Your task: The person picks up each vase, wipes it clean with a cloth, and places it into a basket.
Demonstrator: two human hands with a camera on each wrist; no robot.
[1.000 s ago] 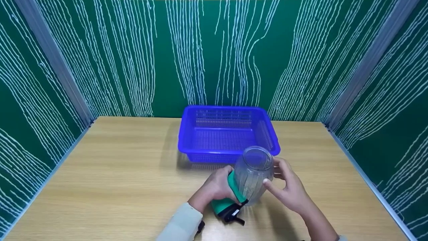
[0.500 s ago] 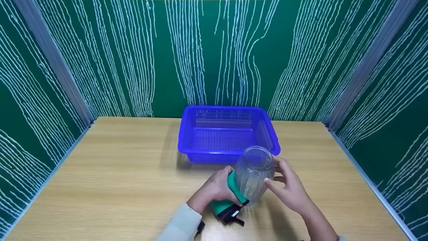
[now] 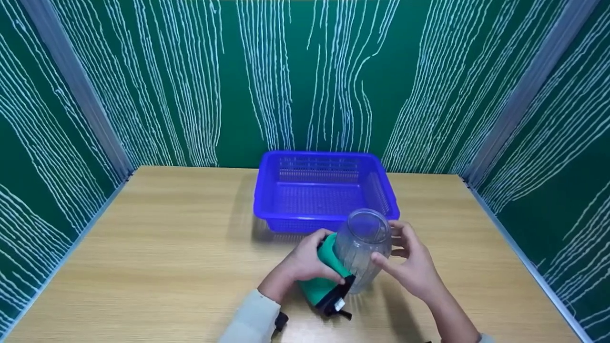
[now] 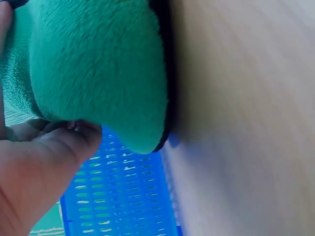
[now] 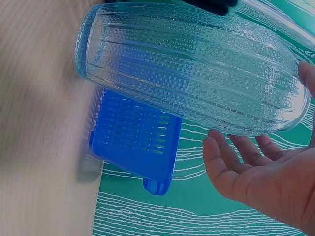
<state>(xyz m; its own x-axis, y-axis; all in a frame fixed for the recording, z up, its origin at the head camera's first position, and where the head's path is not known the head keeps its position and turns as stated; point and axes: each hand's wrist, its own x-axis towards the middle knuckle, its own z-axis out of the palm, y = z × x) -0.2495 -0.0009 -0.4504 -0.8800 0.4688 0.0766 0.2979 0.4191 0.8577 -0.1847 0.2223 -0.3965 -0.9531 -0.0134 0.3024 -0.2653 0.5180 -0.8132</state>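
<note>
A clear ribbed glass jar (image 3: 364, 257) stands on the table with its round mouth upward. My right hand (image 3: 415, 267) holds its right side, thumb in front and fingers behind; the right wrist view shows the fingertips (image 5: 212, 142) at the glass (image 5: 197, 73). My left hand (image 3: 307, 259) grips a green fleecy piece with black edging and a white tag (image 3: 317, 288), beside the jar's left side. Close up in the left wrist view, the plush green surface (image 4: 98, 64) bulges over the fingers, and my left thumb (image 4: 64, 147) shows below it.
A blue plastic basket (image 3: 326, 219) with slotted walls stands just behind the jar. A small black object (image 3: 281, 321) shows by the left sleeve. Green walls with white wavy lines (image 3: 333, 71) enclose the wooden table (image 3: 167, 257).
My left hand has shifted slightly left and back, and the green piece has turned so more of it shows. The right thumb has slid a little left on the jar, which stays in place.
</note>
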